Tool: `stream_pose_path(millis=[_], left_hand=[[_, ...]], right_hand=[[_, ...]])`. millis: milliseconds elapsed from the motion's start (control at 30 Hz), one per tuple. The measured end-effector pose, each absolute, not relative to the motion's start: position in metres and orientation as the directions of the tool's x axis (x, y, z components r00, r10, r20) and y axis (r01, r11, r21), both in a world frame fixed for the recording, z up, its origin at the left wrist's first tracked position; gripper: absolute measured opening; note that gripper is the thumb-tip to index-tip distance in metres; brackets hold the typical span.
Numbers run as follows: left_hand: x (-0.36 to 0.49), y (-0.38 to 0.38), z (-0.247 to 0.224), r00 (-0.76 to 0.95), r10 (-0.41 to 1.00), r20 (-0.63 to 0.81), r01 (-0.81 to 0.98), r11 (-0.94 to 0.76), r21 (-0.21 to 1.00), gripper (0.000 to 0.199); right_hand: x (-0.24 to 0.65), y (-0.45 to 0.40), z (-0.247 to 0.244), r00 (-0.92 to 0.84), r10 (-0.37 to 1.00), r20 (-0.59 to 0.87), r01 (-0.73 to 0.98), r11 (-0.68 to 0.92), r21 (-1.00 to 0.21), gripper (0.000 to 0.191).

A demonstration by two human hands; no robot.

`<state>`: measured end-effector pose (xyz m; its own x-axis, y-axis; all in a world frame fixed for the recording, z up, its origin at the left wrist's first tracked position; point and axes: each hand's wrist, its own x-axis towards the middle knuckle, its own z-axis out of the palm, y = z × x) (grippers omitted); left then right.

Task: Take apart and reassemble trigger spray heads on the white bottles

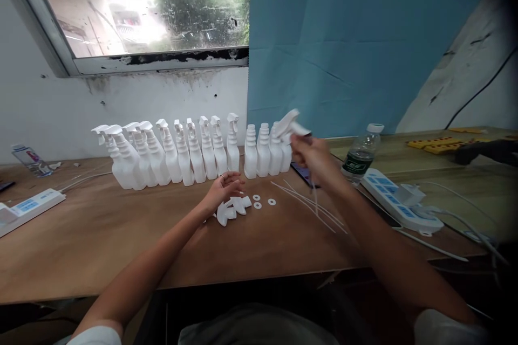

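Bottle (357, 163) (clear, white-capped) stands near the right hand (314, 155).

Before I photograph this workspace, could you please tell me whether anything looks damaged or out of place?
The window frame looks damaged: its lower edge is patchy black and white, and the wall below has dark stains.
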<state>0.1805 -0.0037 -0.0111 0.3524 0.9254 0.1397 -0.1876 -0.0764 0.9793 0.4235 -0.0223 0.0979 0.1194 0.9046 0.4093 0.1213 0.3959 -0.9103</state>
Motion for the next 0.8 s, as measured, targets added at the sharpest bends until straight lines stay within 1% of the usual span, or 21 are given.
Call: stream_pose_path(millis=[33, 133, 200, 300, 400, 500, 533, 600, 700, 800], left_hand=[[0.177, -0.004, -0.013, 0.362, 0.920, 0.147, -0.217, -0.070, 0.974, 0.042], [0.168, 0.001, -0.015, 0.375, 0.909, 0.184, -0.289, -0.074, 0.955, 0.043], [0.163, 0.004, -0.014, 0.390, 0.894, 0.220, -0.341, -0.082, 0.936, 0.047], [0.157, 0.005, -0.015, 0.414, 0.860, 0.300, -0.378, -0.137, 0.916, 0.058], [0.155, 0.006, -0.018, 0.346, 0.876, 0.337, -0.292, -0.241, 0.926, 0.067], [0.156, 0.007, -0.019, 0.263, 0.896, 0.358, -0.183, -0.319, 0.930, 0.060], [0.157, 0.007, -0.019, 0.270, 0.891, 0.365, -0.169, -0.329, 0.929, 0.058], [0.159, 0.006, -0.018, 0.325, 0.875, 0.358, -0.172, -0.318, 0.932, 0.056], [0.161, 0.004, -0.016, 0.367, 0.868, 0.335, -0.211, -0.273, 0.939, 0.051], [0.160, 0.005, -0.014, 0.310, 0.876, 0.369, -0.219, -0.312, 0.924, 0.039]], right_hand=[[0.414, -0.022, 0.087, 0.101, 0.924, 0.369, 0.178, 0.348, -0.920, 0.046], [0.383, -0.023, 0.057, -0.018, 0.920, 0.392, 0.376, 0.370, -0.850, 0.044], [0.366, -0.023, 0.043, -0.124, 0.918, 0.376, 0.425, 0.391, -0.816, 0.042], [0.349, -0.020, 0.030, -0.213, 0.926, 0.311, 0.398, 0.373, -0.838, 0.039], [0.345, -0.015, 0.027, -0.228, 0.944, 0.239, 0.343, 0.308, -0.887, 0.042], [0.347, -0.014, 0.026, -0.254, 0.965, 0.065, 0.234, 0.127, -0.964, 0.041], [0.348, -0.015, 0.026, -0.274, 0.962, 0.009, 0.192, 0.064, -0.979, 0.040], [0.348, -0.016, 0.024, -0.336, 0.940, -0.056, 0.132, -0.012, -0.991, 0.038], [0.346, -0.018, 0.022, -0.395, 0.916, -0.064, 0.122, -0.016, -0.992, 0.034], [0.345, -0.018, 0.023, -0.363, 0.932, -0.010, 0.158, 0.051, -0.986, 0.035]])
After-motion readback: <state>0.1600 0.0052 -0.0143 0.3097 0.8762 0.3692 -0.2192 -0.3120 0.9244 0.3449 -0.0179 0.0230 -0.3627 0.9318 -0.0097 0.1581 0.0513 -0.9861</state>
